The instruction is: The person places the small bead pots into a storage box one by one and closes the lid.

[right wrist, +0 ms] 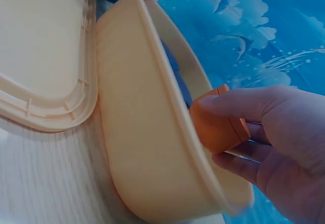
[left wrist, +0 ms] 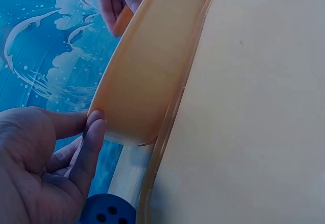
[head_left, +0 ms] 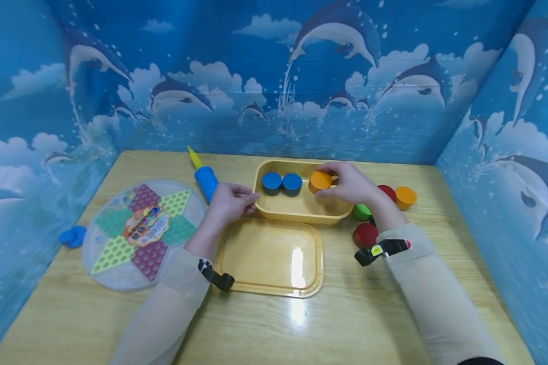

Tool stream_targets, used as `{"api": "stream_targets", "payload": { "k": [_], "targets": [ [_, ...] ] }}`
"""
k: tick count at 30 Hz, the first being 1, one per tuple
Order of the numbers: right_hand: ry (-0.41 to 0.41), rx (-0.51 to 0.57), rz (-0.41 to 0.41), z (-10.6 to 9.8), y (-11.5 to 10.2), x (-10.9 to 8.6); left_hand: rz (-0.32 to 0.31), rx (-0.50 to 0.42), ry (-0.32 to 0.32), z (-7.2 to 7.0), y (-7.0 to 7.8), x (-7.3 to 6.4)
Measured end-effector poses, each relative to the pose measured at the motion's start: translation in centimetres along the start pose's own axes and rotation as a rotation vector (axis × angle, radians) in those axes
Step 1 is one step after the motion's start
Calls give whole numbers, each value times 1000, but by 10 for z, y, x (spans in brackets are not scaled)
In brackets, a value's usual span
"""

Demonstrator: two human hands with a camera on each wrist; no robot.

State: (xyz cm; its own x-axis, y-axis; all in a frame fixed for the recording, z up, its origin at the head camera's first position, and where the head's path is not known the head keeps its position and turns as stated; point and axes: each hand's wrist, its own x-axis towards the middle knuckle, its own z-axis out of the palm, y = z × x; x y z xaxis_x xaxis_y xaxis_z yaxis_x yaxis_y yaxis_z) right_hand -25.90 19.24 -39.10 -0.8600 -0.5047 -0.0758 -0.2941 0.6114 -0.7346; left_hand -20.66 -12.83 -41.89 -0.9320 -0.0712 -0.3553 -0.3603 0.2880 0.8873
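Note:
A deep yellow plastic box (head_left: 297, 207) holds two small round blue tubs (head_left: 271, 183) side by side in its left half. My left hand (head_left: 228, 204) pinches the box's left rim between thumb and fingers; the grip shows closely in the left wrist view. Over the right part of the box, my right hand (head_left: 349, 183) grips an orange tub (head_left: 319, 181) of the same kind, thumb on one side and fingers on the other. In the right wrist view the orange tub (right wrist: 218, 125) is tilted beside the box rim. Whether it touches the floor of the box is hidden.
A yellow lid (head_left: 269, 256) lies flat before the box. Right of it are red tubs (head_left: 365, 235), a green one (head_left: 361, 212) and another orange tub (head_left: 405, 197). A star-patterned round board (head_left: 146, 233), a blue cylinder with yellow tip (head_left: 206, 182) and a blue piece (head_left: 73, 236) lie left.

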Motion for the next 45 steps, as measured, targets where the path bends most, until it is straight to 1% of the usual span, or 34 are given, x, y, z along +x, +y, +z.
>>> {"api": "stream_targets", "payload": {
  "k": [6, 13, 22, 27, 31, 36, 41, 45],
  "targets": [
    [-31, -24, 12, 9, 6, 16, 15, -13, -6, 0, -1, -1],
    [-80, -52, 31, 16, 12, 28, 16, -8, -2, 0, -1, -1],
    [-86, -65, 49, 21, 17, 36, 26, -3, -1, 1, -3, 0],
    [-71, -73, 48, 24, 17, 38, 27, 7, 8, 0, -3, 0],
    [-61, -81, 54, 25, 15, 38, 26, 10, 10, 0, -2, -1],
    [-68, -66, 78, 21, 10, 32, 19, 4, 7, 1, -1, -2],
    [-63, -45, 81, 14, 5, 23, 21, -1, 7, 1, -1, -2],
    [-44, -47, 67, 7, 1, 10, 22, -1, 8, 1, -1, -2]
  ]
}}
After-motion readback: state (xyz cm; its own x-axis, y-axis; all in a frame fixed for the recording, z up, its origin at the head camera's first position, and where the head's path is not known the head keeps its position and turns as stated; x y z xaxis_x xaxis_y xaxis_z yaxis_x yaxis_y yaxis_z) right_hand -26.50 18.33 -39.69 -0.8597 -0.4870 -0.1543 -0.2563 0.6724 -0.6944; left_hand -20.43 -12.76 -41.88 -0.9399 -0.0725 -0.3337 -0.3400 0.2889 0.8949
